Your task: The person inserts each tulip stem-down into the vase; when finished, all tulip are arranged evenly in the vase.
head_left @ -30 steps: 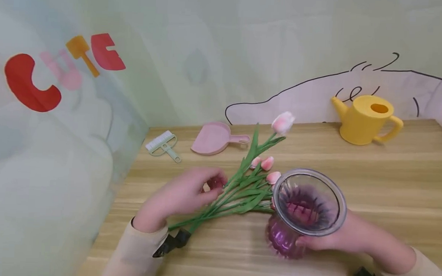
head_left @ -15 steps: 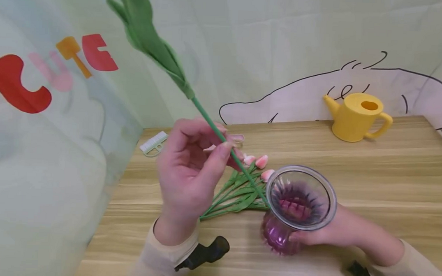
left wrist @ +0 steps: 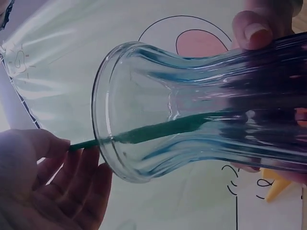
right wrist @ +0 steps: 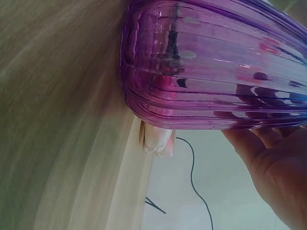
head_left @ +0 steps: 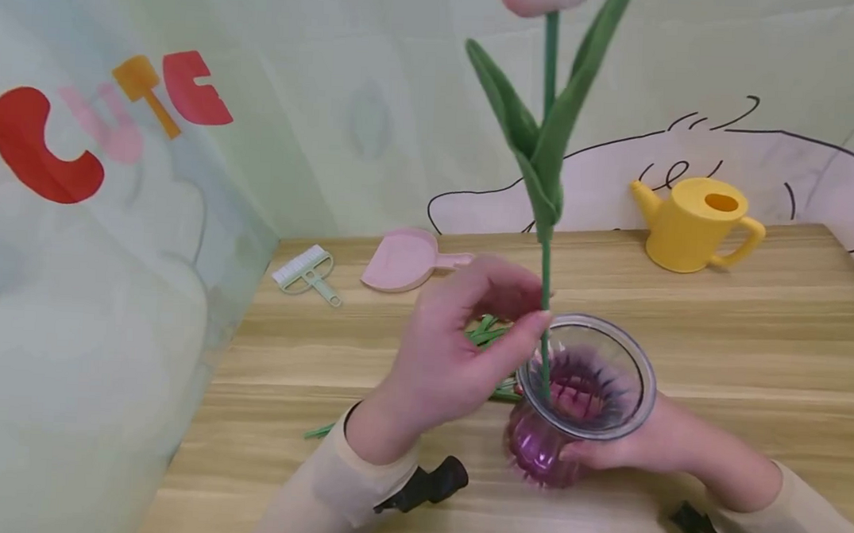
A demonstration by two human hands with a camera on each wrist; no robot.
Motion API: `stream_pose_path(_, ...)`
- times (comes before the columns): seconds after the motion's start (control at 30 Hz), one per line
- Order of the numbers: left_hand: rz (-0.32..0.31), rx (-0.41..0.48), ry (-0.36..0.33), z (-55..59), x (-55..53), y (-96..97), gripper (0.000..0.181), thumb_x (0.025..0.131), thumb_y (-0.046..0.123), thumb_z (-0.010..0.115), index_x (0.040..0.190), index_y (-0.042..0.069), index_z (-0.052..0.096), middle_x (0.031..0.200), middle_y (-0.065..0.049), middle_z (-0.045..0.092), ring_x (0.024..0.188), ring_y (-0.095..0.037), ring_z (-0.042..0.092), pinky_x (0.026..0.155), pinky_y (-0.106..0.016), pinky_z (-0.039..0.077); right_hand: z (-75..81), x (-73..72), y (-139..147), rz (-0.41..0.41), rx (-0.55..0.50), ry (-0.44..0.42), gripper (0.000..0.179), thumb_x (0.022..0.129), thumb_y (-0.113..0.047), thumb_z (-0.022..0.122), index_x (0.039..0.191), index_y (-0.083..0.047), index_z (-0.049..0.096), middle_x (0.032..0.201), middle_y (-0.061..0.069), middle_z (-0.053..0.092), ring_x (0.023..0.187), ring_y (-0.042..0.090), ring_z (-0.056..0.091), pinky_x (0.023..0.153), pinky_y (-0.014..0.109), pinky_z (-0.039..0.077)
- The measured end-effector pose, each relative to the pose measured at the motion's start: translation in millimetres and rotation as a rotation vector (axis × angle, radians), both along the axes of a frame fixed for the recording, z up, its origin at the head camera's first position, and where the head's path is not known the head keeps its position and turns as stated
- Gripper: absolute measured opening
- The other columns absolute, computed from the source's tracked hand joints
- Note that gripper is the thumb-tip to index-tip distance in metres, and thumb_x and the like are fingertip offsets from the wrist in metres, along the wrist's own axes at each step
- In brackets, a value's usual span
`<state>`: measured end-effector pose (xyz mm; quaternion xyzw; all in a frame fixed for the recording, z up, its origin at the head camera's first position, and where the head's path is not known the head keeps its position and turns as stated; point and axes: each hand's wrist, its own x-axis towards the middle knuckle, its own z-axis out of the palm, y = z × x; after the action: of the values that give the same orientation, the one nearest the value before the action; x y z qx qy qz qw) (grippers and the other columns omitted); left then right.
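Observation:
Between thumb and fingers, my left hand (head_left: 459,347) pinches the green stem of a pink artificial tulip (head_left: 545,276), which stands upright. The stem's lower end is inside the mouth of a purple-tinted glass vase (head_left: 544,450); the left wrist view shows the stem (left wrist: 163,132) running down through the clear neck. The tulip's bloom is partly cut off at the top of the head view. My right hand (head_left: 666,444) grips the vase around its waist from the right, its far fingers hidden behind the glass. Behind the left hand lie more tulips (head_left: 487,333), mostly covered.
A pink dustpan (head_left: 402,261) and a small pale green brush (head_left: 308,273) lie at the back left of the wooden table (head_left: 272,371). A yellow watering can (head_left: 697,227) stands at the back right, before a printed cloth backdrop.
My left hand has picked one tulip up from the bunch, turned it upright and brought its stem into the vase mouth. The right hand keeps its hold on the vase.

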<state>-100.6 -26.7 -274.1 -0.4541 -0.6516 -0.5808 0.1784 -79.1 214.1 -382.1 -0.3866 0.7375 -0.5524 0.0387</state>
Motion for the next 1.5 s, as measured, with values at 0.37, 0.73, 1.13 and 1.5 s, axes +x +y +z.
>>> stream_pose_path(0.37, -0.003, -0.207, 0.11, -6.2, -4.4, 10.0, 0.029, 0.093, 0.003, 0.069, 0.122, -0.003, 0.066, 0.117, -0.013, 0.072, 0.111, -0.014, 0.068, 0.101, -0.023, 0.053, -1.3, 0.5, 0, -0.006, 0.015, 0.003, 0.096, 0.07, 0.001, 0.092, 0.15, -0.008, 0.039, 0.14, 0.003, 0.058, 0.123, 0.014, 0.063, 0.102, 0.029, 0.054)
stream_pose_path(0.73, 0.083, -0.269, 0.052, -5.6, -10.2, -3.2, 0.056, 0.089, 0.002, 0.057, 0.145, 0.0, 0.051, 0.147, -0.013, 0.053, 0.138, -0.017, 0.048, 0.113, -0.032, 0.044, -0.6, -0.9, 0, -0.05, 0.087, 0.016, 0.08, 0.069, -0.007, 0.093, 0.137, -0.01, 0.05, 0.129, 0.005, 0.065, 0.116, 0.017, 0.066, 0.095, 0.032, 0.058)
stream_pose_path(1.13, 0.429, -0.688, 0.129, -52.3, -20.6, -44.6, 0.035, 0.093, 0.009, 0.065, 0.128, 0.007, 0.062, 0.119, -0.006, 0.067, 0.104, -0.019, 0.064, 0.09, -0.034, 0.056, 0.2, -3.1, -7, -0.016, 0.019, 0.044, 0.089, 0.067, 0.0, 0.093, 0.143, -0.009, 0.048, 0.135, 0.001, 0.064, 0.12, 0.012, 0.064, 0.096, 0.028, 0.057)
stream_pose_path(1.5, 0.432, -1.395, -0.011, -103.6, -3.7, -90.6, 0.009, 0.092, 0.017, 0.074, 0.096, 0.011, 0.068, 0.086, -0.001, 0.068, 0.076, -0.021, 0.068, 0.062, -0.038, 0.056, -4.8, 2.8, 0, -0.021, 0.037, 0.052, 0.087, 0.066, 0.004, 0.093, 0.14, -0.007, 0.049, 0.13, 0.002, 0.065, 0.114, 0.012, 0.067, 0.096, 0.026, 0.057)
